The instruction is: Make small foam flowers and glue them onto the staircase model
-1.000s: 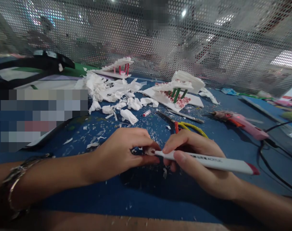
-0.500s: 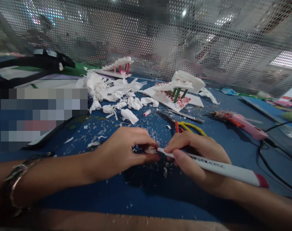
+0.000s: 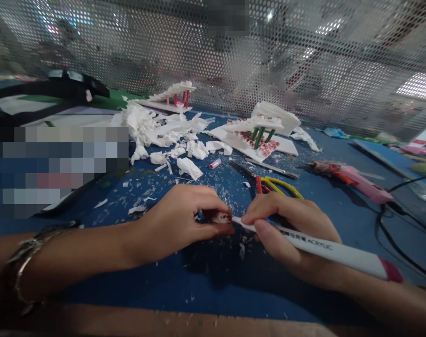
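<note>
Between the thumb and fingers of my left hand (image 3: 179,215) is a small crumpled piece of white paper (image 3: 222,217) with dark red marks. The hand partly covers it. My right hand (image 3: 300,220) grips a white acrylic marker (image 3: 349,256) with a dark red end, like a pen. Its tip meets the right side of the crumpled piece, or comes very close; I cannot tell which. Just beyond my right hand lie pliers (image 3: 260,183) with red and yellow handles. A pink-ended marker cap (image 3: 215,164) rests on the blue table (image 3: 213,281).
Torn white paper (image 3: 160,131) is heaped at the back left. Behind it stands a white stepped model (image 3: 174,96) on red posts. A second model (image 3: 258,133) has green posts and red-dotted paper. Tweezers (image 3: 274,168) and a pink glue gun (image 3: 356,182) with a black cable lie right.
The marker and my right hand have shifted slightly to the right and down. The small paper piece shows a bit more of its red marks. My left hand is almost still.
</note>
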The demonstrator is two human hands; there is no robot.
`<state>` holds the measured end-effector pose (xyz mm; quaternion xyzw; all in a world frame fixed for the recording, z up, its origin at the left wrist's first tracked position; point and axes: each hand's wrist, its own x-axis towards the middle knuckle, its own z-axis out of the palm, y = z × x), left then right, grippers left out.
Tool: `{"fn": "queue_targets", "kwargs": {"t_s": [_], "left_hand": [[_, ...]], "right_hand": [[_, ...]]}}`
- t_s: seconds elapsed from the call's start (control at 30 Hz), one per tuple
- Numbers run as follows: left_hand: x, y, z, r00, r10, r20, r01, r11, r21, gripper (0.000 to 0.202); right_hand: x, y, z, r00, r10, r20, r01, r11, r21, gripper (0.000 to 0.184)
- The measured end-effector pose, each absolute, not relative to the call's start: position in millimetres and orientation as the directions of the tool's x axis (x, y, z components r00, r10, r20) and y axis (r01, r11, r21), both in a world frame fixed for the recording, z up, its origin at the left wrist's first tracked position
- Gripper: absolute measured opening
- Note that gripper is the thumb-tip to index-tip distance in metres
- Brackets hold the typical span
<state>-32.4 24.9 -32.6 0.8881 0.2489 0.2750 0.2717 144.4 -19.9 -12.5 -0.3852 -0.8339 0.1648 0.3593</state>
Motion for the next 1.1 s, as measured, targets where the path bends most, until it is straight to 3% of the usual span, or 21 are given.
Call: {"fn": "queue_targets", "kwargs": {"t_s": [0.13,0.3,0.57,0.83,1.1], "left_hand": [[-31.3,25.3,-31.9,0.738,0.566,0.367,0.273,-0.748,0.605,0.011],[-30.6,26.5,-32.4,0.746,0.555,0.369,0.276,-0.761,0.588,0.013],[-32.3,23.8,-34.1,0.735,0.527,0.427,0.194,-0.766,0.613,0.007],[-37.6,33.9,-33.9,0.789,0.439,0.43,0.104,-0.785,0.611,0.022],[-38.5,33.5,-32.9,0.775,0.485,0.404,0.184,-0.786,0.59,0.007]], "right_hand": [[142.4,-21.0,-11.0,-0.475,0.744,0.47,0.459,0.665,-0.59,0.011],[143.6,-20.6,-9.3,-0.469,0.759,0.451,0.51,0.65,-0.563,0.013],[143.6,-22.2,-8.9,-0.462,0.76,0.456,0.459,0.645,-0.611,0.013],[147.5,-21.5,-9.5,-0.422,0.805,0.418,0.444,0.585,-0.678,0.01],[153.8,-18.7,-12.0,-0.457,0.809,0.368,0.443,0.566,-0.695,0.01]]}}
